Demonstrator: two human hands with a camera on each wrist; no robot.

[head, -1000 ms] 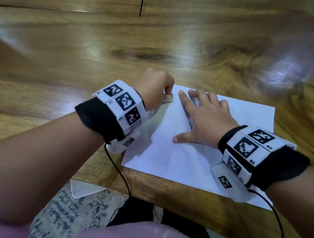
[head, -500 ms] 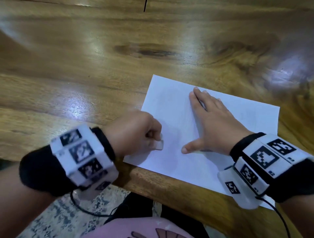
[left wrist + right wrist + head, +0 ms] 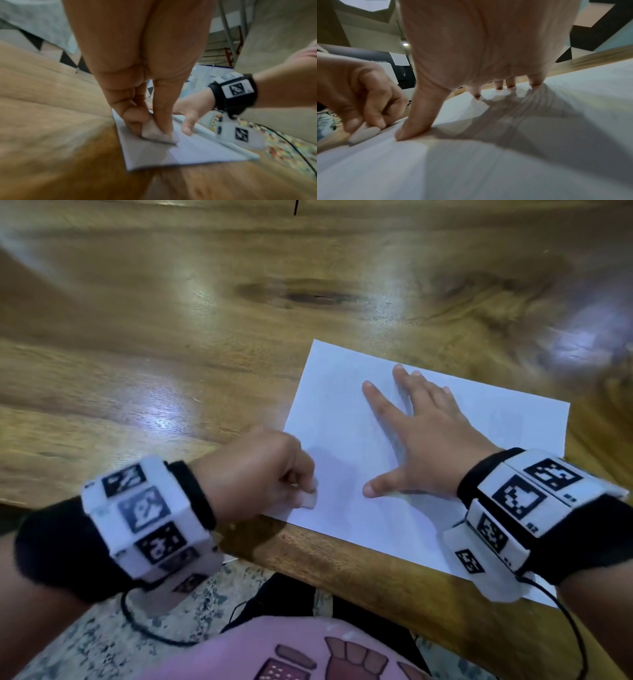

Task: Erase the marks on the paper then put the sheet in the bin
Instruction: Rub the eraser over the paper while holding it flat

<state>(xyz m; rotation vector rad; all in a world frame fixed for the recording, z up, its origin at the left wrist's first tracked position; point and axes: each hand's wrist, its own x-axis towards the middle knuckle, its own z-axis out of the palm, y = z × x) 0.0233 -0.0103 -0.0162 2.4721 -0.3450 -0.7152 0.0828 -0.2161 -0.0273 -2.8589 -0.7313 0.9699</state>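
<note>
White paper sheet lies flat on the wooden table, skewed, near corner and edge at the table's front edge. Surface looks nearly blank; faint grey pencil traces near its far right part, too faint to read. Small white eraser, blurred, tilted, pressed on the sheet's near left corner. No bin in view.

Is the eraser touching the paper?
Touching. In the left wrist view the eraser, pinched by the left hand, sits flat on the paper.
</note>
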